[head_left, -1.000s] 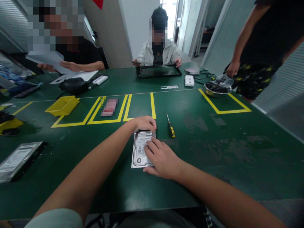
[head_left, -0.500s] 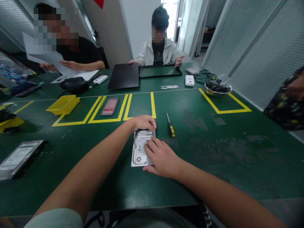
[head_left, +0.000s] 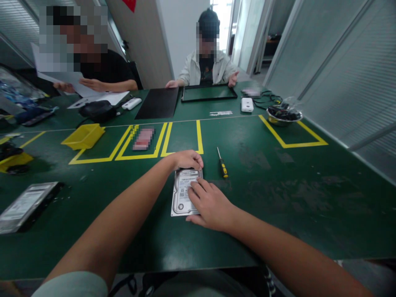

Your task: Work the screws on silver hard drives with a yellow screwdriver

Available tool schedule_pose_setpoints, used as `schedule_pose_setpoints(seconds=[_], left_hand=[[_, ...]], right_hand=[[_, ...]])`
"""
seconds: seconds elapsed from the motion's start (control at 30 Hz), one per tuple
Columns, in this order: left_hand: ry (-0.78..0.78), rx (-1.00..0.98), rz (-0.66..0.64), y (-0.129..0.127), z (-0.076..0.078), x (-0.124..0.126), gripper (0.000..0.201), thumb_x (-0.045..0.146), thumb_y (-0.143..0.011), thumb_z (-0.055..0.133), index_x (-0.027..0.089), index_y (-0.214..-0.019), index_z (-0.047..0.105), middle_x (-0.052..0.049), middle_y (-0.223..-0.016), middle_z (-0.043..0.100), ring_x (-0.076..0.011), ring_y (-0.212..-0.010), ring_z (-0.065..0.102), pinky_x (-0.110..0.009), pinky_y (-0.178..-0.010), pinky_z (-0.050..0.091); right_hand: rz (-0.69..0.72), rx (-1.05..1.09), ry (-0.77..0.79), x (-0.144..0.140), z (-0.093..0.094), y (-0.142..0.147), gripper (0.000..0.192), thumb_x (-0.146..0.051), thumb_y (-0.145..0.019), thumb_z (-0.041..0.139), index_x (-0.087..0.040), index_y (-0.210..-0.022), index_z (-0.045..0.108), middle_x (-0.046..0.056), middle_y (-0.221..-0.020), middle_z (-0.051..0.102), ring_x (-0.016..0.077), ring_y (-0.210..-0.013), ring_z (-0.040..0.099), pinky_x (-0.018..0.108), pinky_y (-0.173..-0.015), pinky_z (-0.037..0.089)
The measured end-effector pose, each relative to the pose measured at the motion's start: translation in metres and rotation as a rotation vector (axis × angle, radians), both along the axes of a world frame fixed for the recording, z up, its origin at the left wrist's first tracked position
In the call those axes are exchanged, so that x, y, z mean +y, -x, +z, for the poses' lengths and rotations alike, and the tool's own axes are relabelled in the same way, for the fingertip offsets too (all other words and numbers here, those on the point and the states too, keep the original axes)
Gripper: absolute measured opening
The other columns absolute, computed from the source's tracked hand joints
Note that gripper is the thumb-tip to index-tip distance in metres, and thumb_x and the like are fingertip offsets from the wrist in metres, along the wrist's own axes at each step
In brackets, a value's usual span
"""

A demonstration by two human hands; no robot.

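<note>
A hard drive (head_left: pixel 181 198) with a silver lid and white label lies on the green table in front of me. My right hand (head_left: pixel 208 204) rests over its right side, fingers bent across the label and thumb by the near edge, gripping it. At the drive's far end, my left hand (head_left: pixel 189 160) is closed, with fingers curled down by the far right corner. Whatever its fingertips pinch is hidden. To the right of the drive lies a screwdriver (head_left: pixel 223 167) with a yellow and black handle, its shaft pointing away from me.
Another hard drive (head_left: pixel 29 204) lies at the left. Farther back are a yellow bin (head_left: pixel 84 137), a pixelated pink object (head_left: pixel 144 138) and a metal bowl (head_left: pixel 284 120) of dark parts. Across the table, one person holds papers (head_left: pixel 55 66); another handles a black panel (head_left: pixel 157 103) beside a black frame (head_left: pixel 208 99).
My hands and the hard drive look almost still. Across the table, the black panel has tipped flatter and shifted slightly left. The person at the right edge has gone out of view.
</note>
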State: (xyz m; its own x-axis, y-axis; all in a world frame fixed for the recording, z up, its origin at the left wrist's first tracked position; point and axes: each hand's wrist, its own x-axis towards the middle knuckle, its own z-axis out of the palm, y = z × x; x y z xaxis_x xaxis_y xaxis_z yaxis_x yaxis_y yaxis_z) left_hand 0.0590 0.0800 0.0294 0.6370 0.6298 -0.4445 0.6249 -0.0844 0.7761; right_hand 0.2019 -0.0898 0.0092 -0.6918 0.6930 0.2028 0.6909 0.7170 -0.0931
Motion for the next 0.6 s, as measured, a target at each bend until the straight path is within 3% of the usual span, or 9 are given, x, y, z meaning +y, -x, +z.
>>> schedule_pose_setpoints(seconds=[0.33,0.6], left_hand=[[-0.009,-0.047,0.034,0.004,0.004,-0.008,0.016,0.017,-0.068,0.065,0.012,-0.084,0.066,-0.001,-0.071,0.066,-0.0121,-0.063,0.058,-0.022,-0.059,0.044],[-0.466,-0.04,0.26,0.013,0.0,-0.038,0.011,0.021,-0.08,0.059,0.014,-0.086,0.066,-0.003,-0.08,0.066,-0.0144,-0.073,0.058,-0.025,-0.069,0.044]], right_hand=[[-0.007,0.011,0.012,-0.001,-0.001,0.001,0.074,-0.061,-0.084,0.061,-0.006,-0.134,0.05,0.023,-0.138,0.05,0.04,-0.129,0.041,0.053,-0.098,0.044],[-0.016,0.063,0.011,-0.001,0.002,-0.001,0.07,-0.067,-0.09,0.046,-0.009,-0.127,0.056,0.02,-0.131,0.055,0.0379,-0.124,0.043,0.051,-0.097,0.041]])
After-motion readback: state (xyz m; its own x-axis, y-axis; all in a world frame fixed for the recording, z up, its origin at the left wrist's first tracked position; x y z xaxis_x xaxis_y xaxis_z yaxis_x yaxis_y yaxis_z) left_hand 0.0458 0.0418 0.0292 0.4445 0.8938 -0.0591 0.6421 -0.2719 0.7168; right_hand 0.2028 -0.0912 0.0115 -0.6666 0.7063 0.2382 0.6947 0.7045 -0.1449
